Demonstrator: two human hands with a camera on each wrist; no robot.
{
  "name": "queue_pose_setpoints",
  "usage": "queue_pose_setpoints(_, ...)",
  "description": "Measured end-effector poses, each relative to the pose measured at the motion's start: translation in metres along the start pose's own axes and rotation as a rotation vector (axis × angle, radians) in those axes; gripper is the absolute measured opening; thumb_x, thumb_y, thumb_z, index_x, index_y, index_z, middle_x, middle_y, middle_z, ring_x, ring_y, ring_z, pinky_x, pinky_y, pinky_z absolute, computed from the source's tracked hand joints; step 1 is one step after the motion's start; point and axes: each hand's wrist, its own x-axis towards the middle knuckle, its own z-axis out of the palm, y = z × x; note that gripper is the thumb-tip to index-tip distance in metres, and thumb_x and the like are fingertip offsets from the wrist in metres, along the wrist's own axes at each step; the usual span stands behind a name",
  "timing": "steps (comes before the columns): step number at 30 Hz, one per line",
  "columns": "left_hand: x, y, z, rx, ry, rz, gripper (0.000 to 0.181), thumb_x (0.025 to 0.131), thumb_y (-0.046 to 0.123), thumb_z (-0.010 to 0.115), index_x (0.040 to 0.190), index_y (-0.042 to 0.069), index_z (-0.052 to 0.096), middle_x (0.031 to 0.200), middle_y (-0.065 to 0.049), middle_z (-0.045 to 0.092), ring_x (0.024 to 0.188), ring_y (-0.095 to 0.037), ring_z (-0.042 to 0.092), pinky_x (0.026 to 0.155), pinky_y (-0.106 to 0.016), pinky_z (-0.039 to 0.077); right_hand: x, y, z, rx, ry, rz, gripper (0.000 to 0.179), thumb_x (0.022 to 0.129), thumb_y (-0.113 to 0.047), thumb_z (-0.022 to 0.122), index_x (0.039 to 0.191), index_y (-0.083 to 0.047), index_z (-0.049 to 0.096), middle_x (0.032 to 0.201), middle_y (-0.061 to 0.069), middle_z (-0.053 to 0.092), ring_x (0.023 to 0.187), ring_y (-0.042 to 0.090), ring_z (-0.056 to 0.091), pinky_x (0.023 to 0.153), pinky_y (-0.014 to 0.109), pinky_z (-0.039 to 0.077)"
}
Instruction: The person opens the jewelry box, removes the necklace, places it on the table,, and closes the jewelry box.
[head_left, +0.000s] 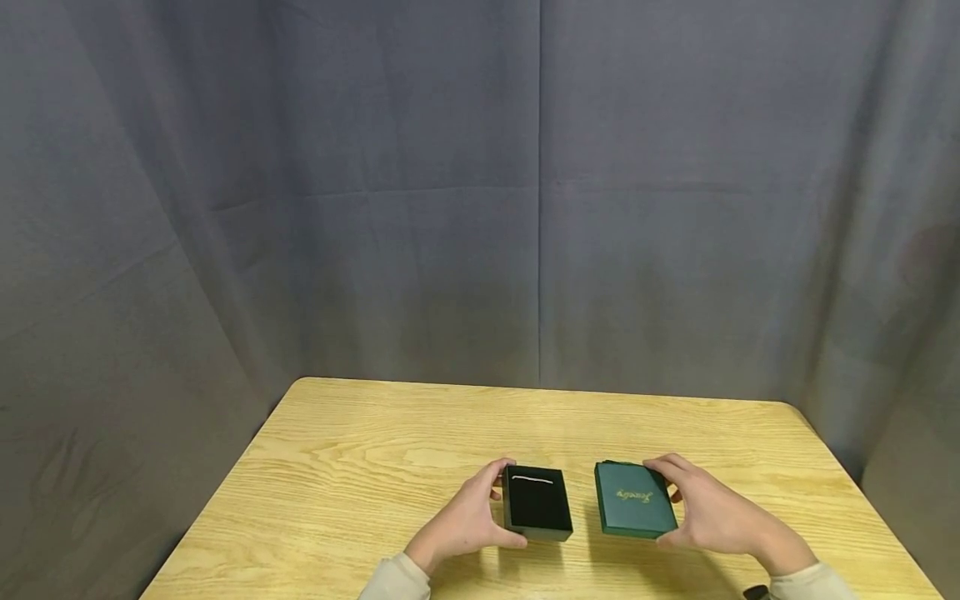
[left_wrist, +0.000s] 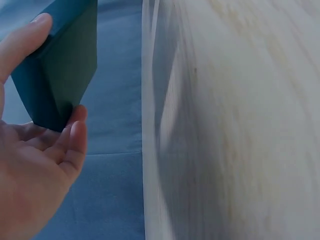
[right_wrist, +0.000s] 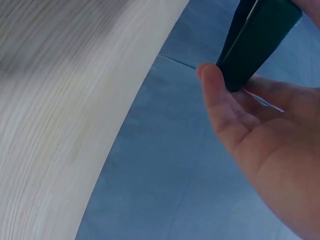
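My left hand [head_left: 471, 514] grips the bottom half of a dark green jewelry box [head_left: 537, 504], thumb on the near side and fingers on the far side. A black insert with a thin whitish strip near its far edge fills it. To the right, my right hand [head_left: 708, 508] holds the green box lid [head_left: 636, 500], whose top bears gold lettering that reads upside down. Both pieces are raised over the table, apart from each other. In the left wrist view the box bottom [left_wrist: 65, 60] sits between thumb and fingers; in the right wrist view the lid [right_wrist: 257, 42] shows its edge.
A light wood-grain table [head_left: 337, 467] lies below both hands, with their shadows on it. Grey curtains [head_left: 420, 208] hang behind the table and along its sides. A small dark object [head_left: 756, 592] shows by the right sleeve at the bottom edge.
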Motion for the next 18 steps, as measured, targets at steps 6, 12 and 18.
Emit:
queue_pose_setpoints(6, -0.001, -0.002, 0.000, 0.052, -0.016, -0.020, 0.099, 0.068, 0.032, 0.086, 0.146, 0.011, 0.029, 0.140, -0.012, 0.041, 0.111, -0.031, 0.052, 0.089, -0.044, 0.046, -0.005, 0.008, 0.002, -0.011, -0.022, 0.041, 0.091, 0.062, -0.028, 0.088, 0.132, 0.007, 0.042, 0.123, 0.012, 0.048, 0.093, 0.018, 0.054, 0.072, 0.033, 0.051)
queue_pose_setpoints(12, -0.001, -0.004, 0.001, 0.057, -0.035, -0.042, 0.102, 0.068, 0.034, 0.086, 0.146, 0.008, 0.027, 0.144, -0.016, 0.035, 0.115, -0.035, 0.049, 0.089, -0.046, 0.046, -0.008, 0.014, 0.001, -0.009, -0.036, 0.057, 0.091, 0.061, -0.028, 0.088, 0.132, 0.008, 0.042, 0.123, 0.014, 0.048, 0.094, 0.021, 0.054, 0.072, 0.033, 0.051)
queue_pose_setpoints(18, 0.000, -0.005, 0.001, 0.065, -0.047, -0.044, 0.103, 0.068, 0.034, 0.086, 0.146, 0.005, 0.027, 0.146, -0.015, 0.032, 0.119, -0.035, 0.047, 0.091, -0.046, 0.045, -0.011, 0.021, 0.000, -0.011, -0.043, 0.073, 0.091, 0.060, -0.027, 0.088, 0.131, 0.007, 0.043, 0.121, 0.010, 0.048, 0.095, 0.018, 0.053, 0.072, 0.032, 0.051)
